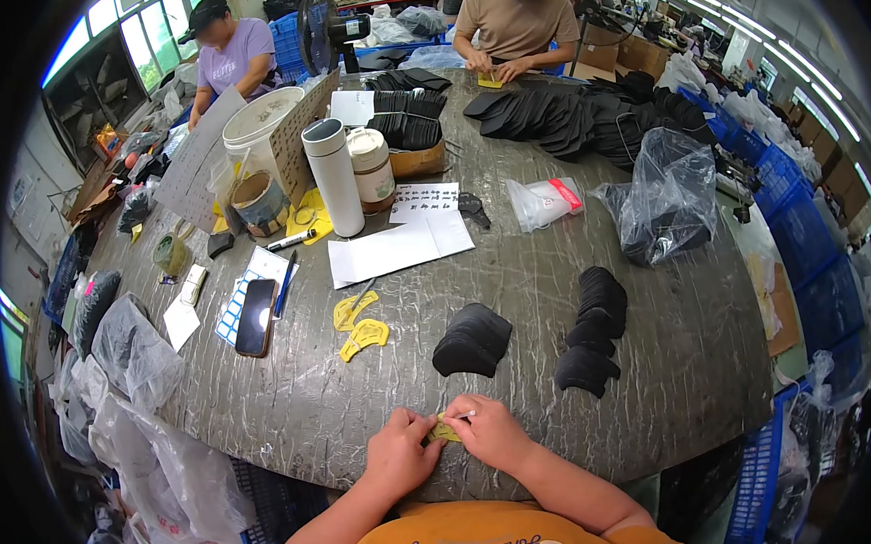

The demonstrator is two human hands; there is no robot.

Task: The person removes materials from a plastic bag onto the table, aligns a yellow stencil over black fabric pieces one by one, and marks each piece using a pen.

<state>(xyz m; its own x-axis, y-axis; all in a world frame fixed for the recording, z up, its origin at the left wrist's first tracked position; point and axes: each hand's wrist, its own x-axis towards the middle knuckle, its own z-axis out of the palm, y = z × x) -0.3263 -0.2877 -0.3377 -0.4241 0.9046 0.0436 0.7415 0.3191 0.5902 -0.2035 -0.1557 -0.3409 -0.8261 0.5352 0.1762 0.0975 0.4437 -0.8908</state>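
Note:
Near the table's front edge, my left hand (pixel 400 451) holds a small yellow template (pixel 443 432) down with its thumb and fingers. My right hand (pixel 489 433) is closed around a slim whitish pen (pixel 468 414), its fingers resting over the template. The pen's tip and whatever lies beneath the template are hidden by my fingers. Beyond my hands is a fanned stack of black curved pieces (pixel 471 340). To its right runs a longer row of similar black pieces (pixel 592 330). Two more yellow templates (pixel 364 338) lie ahead of my left hand.
On the left are a phone (pixel 255 318), a blue pen (pixel 285 284), a white bottle (pixel 333 177) and a bucket (pixel 260 122). White paper (pixel 401 250) lies mid-table. A plastic bag (pixel 661 198) and heaped black pieces (pixel 566 118) sit farther right. Two people work across the table.

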